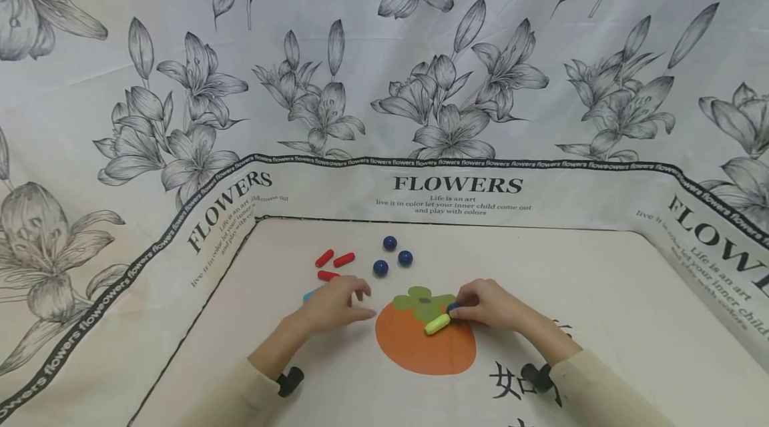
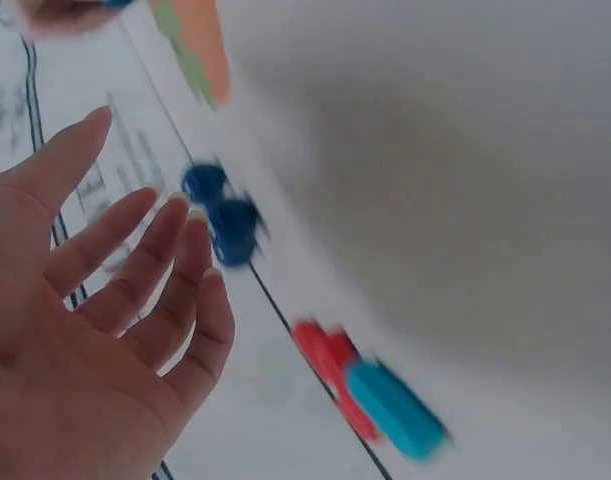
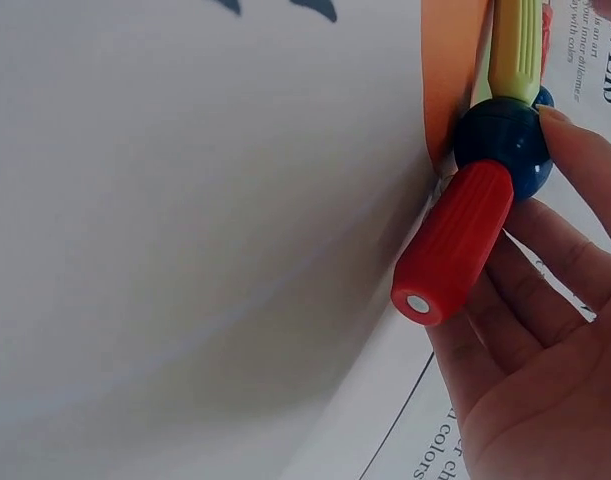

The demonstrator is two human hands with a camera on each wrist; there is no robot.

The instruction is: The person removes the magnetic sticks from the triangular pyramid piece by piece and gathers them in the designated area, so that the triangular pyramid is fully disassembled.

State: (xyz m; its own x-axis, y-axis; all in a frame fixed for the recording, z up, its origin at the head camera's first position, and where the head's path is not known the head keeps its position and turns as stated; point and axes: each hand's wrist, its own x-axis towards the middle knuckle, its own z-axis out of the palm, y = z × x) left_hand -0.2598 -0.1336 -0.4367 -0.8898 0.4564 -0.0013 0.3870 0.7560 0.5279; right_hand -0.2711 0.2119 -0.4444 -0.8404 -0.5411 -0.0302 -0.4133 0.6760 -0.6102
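Between thumb and fingers, my right hand (image 1: 489, 307) pinches a dark blue ball (image 3: 495, 135) with two ribbed rods joined to it. One is a yellow-green rod (image 1: 437, 325), pointing left over the printed persimmon in the head view. The other, a red rod (image 3: 453, 245) with a small metal disc in its end, shows in the right wrist view; the hand hides it from the head camera. My left hand (image 1: 332, 307) holds nothing, its fingers loosely bent left of the persimmon. Partly behind it lies a light blue rod (image 2: 395, 408), beside several loose red rods (image 1: 344, 259).
Three loose blue balls (image 1: 390, 243) lie farther back on the white cloth (image 1: 541, 260). The orange persimmon print (image 1: 420, 350) is flat on that cloth, with black characters (image 1: 507, 380) to its right. A flower-printed curtain (image 1: 456, 113) rises behind and at both sides.
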